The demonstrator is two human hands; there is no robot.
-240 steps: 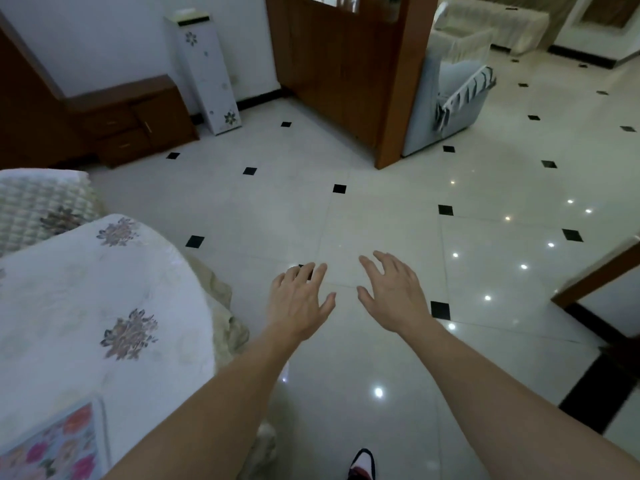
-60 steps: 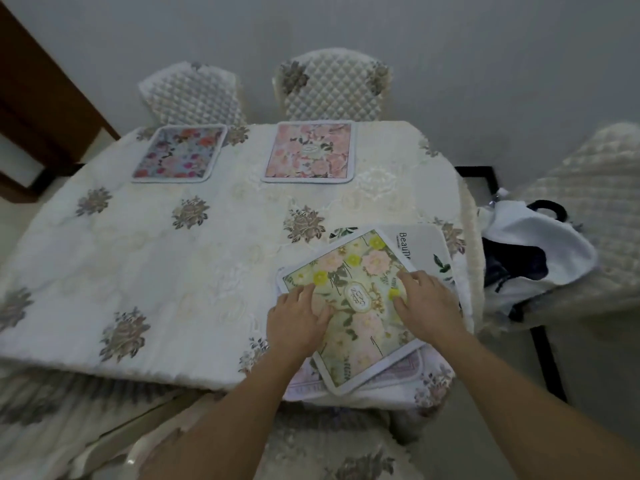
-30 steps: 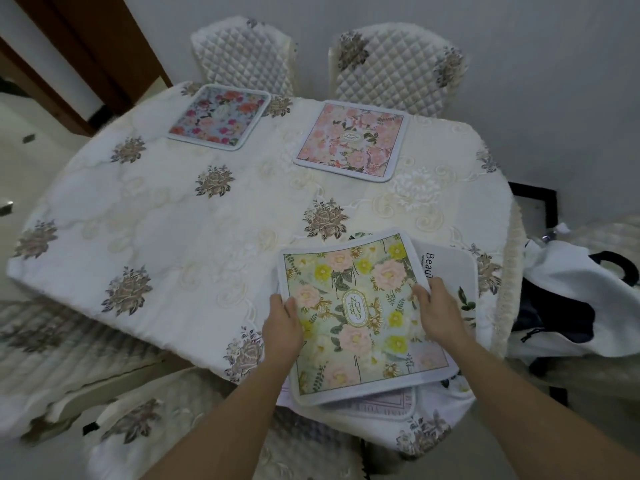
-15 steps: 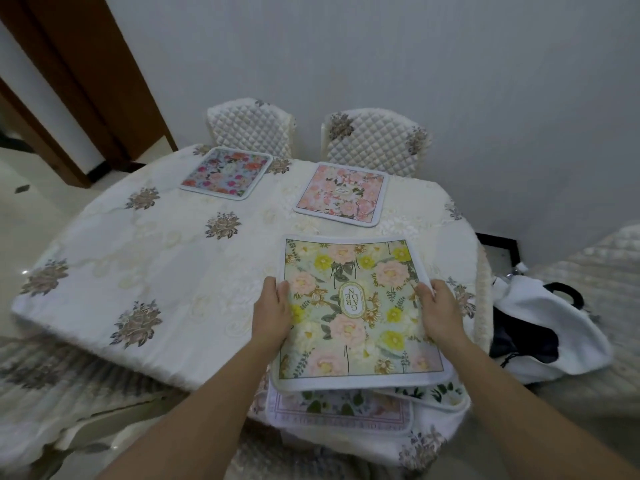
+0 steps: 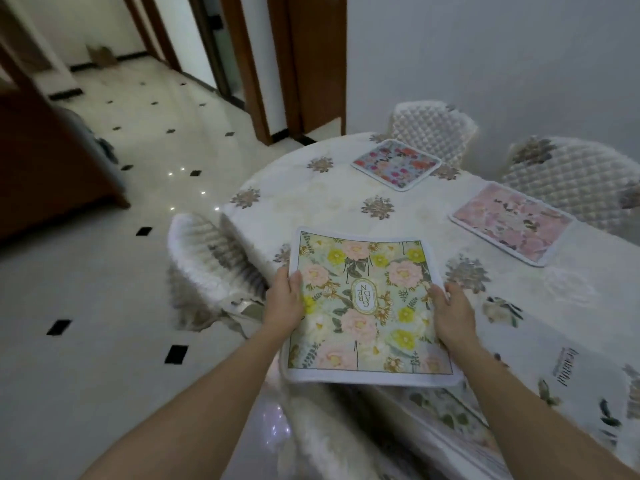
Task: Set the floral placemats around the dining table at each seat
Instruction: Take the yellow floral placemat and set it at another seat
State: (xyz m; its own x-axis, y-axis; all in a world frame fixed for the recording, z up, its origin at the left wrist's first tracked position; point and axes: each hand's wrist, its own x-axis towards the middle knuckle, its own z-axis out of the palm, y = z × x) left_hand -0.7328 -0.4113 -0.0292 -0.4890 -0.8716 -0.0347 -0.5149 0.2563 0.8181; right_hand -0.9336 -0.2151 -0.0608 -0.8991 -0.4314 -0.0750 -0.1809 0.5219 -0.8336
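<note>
The green floral placemat (image 5: 363,303) sits at frame centre between both hands; left hand (image 5: 284,303) and right hand (image 5: 452,313) pinch its side edges.

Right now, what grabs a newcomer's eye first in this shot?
The green-and-yellow floral placemat, centre frame, gripped at its sides by the left hand and right hand. Beyond it, two placemats already lie on the table: a multicoloured one and a pink one, each before a quilted chair.

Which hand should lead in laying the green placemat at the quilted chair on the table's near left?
Left, probably. The left hand grips the green placemat on the edge toward the quilted chair; the right hand holds the opposite edge.
</note>
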